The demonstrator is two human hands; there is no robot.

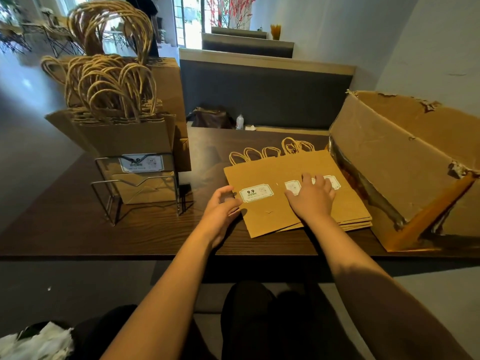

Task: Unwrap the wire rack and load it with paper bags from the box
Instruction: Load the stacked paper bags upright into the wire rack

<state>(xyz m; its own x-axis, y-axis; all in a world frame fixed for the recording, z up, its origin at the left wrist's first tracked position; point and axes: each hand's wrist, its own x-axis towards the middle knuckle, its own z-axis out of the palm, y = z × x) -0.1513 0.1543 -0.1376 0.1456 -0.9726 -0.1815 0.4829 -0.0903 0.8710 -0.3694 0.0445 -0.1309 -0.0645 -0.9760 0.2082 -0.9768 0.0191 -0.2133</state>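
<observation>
Well to the left of both hands, the wire rack (135, 185) stands unwrapped and packed with upright paper bags (122, 131). The left hand (220, 206) pinches the edge of a flat bag stack (293, 203); the right hand (313, 197) presses on it with spread fingers. This last batch looks unloaded still; the box (405, 162) stands to their right.

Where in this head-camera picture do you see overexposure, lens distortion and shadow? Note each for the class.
Head view: the windows at top are blown out to white; the wide lens bends the dark wooden table edge and stretches the torn brown cardboard box; the forearms and right hand shade part of the flat brown paper bags.
</observation>
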